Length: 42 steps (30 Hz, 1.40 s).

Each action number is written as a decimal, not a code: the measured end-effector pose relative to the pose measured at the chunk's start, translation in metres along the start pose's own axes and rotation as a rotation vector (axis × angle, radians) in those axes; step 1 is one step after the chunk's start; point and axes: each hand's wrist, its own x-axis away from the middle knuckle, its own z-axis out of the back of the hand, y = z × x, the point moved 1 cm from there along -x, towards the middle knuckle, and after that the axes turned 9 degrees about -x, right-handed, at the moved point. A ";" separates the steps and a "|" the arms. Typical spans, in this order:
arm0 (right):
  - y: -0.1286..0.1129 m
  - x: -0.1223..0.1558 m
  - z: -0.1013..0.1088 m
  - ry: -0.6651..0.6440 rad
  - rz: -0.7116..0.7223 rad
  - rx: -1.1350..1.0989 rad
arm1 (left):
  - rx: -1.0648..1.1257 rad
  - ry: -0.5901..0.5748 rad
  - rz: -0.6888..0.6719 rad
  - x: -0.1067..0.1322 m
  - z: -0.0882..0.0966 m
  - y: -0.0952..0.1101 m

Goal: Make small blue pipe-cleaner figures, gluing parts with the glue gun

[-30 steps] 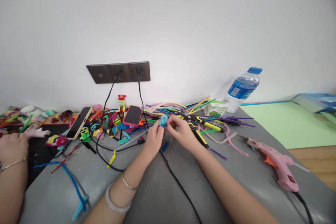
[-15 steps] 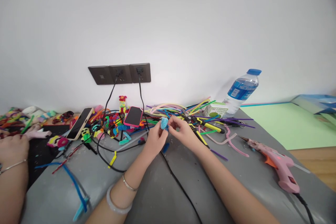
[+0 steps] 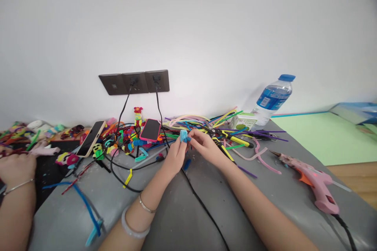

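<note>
Between the thumb and fingers of my left hand point(image 3: 174, 157) is a small light-blue fuzzy piece point(image 3: 183, 135) that looks like coiled pipe cleaner. My right hand point(image 3: 204, 146) meets it from the right, its thumb and forefinger pinched at a small darker blue pipe-cleaner bit point(image 3: 187, 139) against the light-blue piece. Fingers partly hide where the two blues join. Just below the hands, a short dark-blue fuzzy piece point(image 3: 187, 164) lies on the grey table point(image 3: 176, 219). Pliers with yellow-and-black handles point(image 3: 240, 140) and loose pipe cleaners point(image 3: 191, 119) lie behind my hands.
A pink glue gun point(image 3: 316, 184) lies at right, near a tilted water bottle point(image 3: 272, 100) and a small green-white box point(image 3: 243, 120). Black cables point(image 3: 200, 204) cross the table. Two phones point(image 3: 150, 130) and small fuzzy figures point(image 3: 98, 151) sit left. Another person's hand point(image 3: 17, 168) is far left.
More of the darker blue bit now shows beside the light-blue piece, and my right fingertips have shifted slightly against it. The view has moved a little; the other person's hand appears slightly further right.
</note>
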 end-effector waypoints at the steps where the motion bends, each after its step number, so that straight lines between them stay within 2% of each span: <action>1: -0.001 0.000 0.000 -0.006 0.001 0.009 | -0.010 -0.007 -0.009 0.001 0.000 0.000; 7: -0.005 0.002 0.002 -0.032 0.049 0.180 | -0.110 -0.024 -0.044 0.001 0.000 0.001; 13: -0.005 0.004 -0.001 0.010 0.041 0.337 | -0.131 -0.032 -0.034 0.000 0.000 -0.002; 18: -0.004 0.003 -0.002 -0.018 0.019 0.270 | -0.206 -0.060 -0.080 0.000 0.000 -0.004; 22: -0.002 0.003 -0.003 0.021 0.018 0.238 | -0.195 -0.073 -0.070 -0.001 -0.001 -0.004; 29: 0.001 0.000 -0.012 0.011 -0.053 -0.142 | 0.075 -0.033 0.042 -0.002 -0.005 0.004; 37: 0.005 -0.001 -0.010 0.066 -0.117 -0.214 | 0.252 -0.046 0.137 -0.003 -0.010 0.002; 42: 0.017 -0.001 -0.005 0.062 -0.189 -0.310 | 0.322 -0.124 0.239 -0.004 -0.008 0.009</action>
